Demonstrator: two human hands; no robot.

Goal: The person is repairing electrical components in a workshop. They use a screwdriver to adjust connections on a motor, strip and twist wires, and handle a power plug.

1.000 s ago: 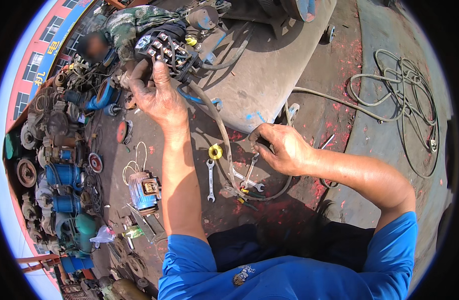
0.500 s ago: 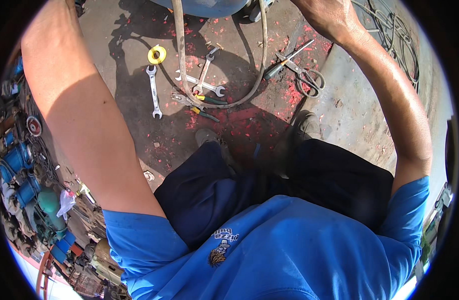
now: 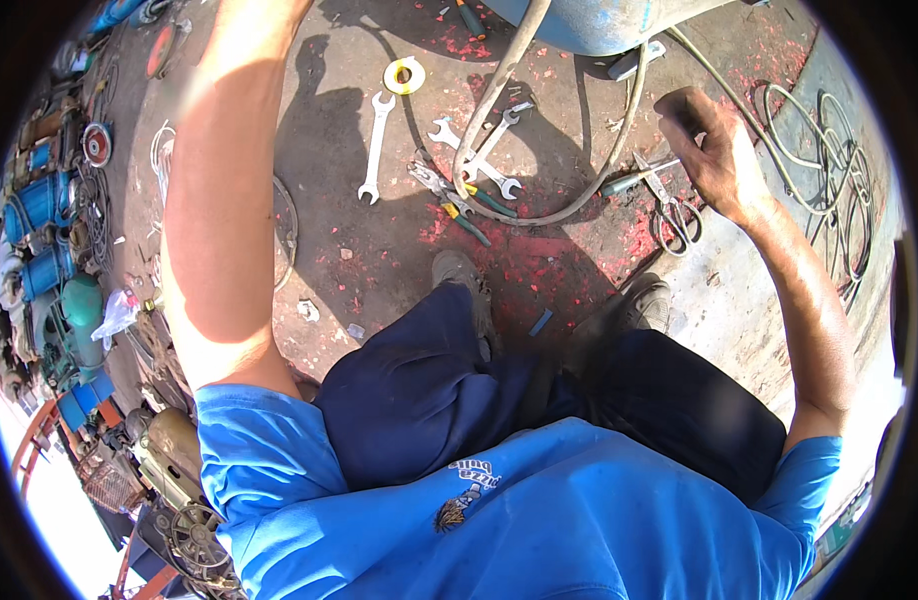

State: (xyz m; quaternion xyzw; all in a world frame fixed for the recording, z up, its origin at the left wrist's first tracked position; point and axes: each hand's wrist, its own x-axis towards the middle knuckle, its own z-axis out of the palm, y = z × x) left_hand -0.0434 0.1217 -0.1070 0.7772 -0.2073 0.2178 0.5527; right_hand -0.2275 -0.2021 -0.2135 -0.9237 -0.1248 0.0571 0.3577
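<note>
My right hand (image 3: 714, 155) is held in the air to the right of the blue metal body (image 3: 589, 22). Its darkened fingers are loosely bent, with a gap by the thumb and nothing visible in them. Below it on the floor lie a screwdriver (image 3: 627, 184) and a pair of scissors (image 3: 676, 222). My left forearm reaches up past the upper edge, so that hand is out of sight. A thick grey cable (image 3: 569, 214) hangs in a loop from the blue body.
On the stained floor lie a wrench (image 3: 377, 150), crossed wrenches (image 3: 491, 150), pliers (image 3: 466, 222) and a roll of yellow tape (image 3: 404, 75). Coiled cable (image 3: 829, 190) spreads at the right. Blue motors (image 3: 39, 205) and machine parts crowd the left side.
My right hand has come down and back from the blue body into fuller view. The view has shifted, so floor things appear further right and more of the blue body shows.
</note>
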